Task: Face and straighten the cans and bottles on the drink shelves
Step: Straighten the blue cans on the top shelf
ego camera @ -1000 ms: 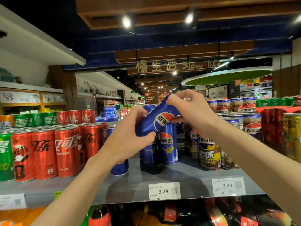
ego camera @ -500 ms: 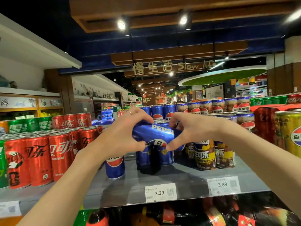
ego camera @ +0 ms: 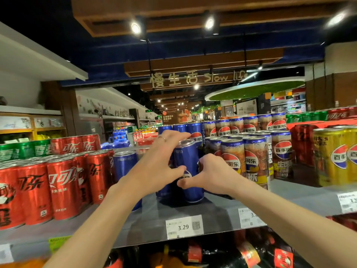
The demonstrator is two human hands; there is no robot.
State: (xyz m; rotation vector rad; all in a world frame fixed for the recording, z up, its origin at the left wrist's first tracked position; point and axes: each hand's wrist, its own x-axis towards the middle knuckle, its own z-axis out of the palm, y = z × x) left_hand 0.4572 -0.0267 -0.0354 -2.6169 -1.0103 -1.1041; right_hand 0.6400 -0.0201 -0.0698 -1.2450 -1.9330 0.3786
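Note:
A tall blue Pepsi can (ego camera: 186,159) stands upright near the front of the grey shelf (ego camera: 146,225), its logo turned toward me and partly covered. My left hand (ego camera: 158,165) grips it from the left, fingers over its top rim and thumb across its front. My right hand (ego camera: 208,174) holds its lower right side, thumb on the front. Another blue can (ego camera: 125,165) stands just left, partly behind my left forearm. More blue Pepsi cans (ego camera: 180,128) line up behind.
Red Coca-Cola cans (ego camera: 59,188) and green Sprite cans (ego camera: 23,151) fill the shelf's left. Brown-and-blue Pepsi cans (ego camera: 257,157) and yellow cans (ego camera: 332,157) stand at the right. Price tags (ego camera: 183,226) hang on the shelf edge. Dark bottles (ego camera: 249,254) sit on the shelf below.
The blue can, held on its side in both hands a second ago, now stands upright on the shelf. Both hands came down with it and still hold it.

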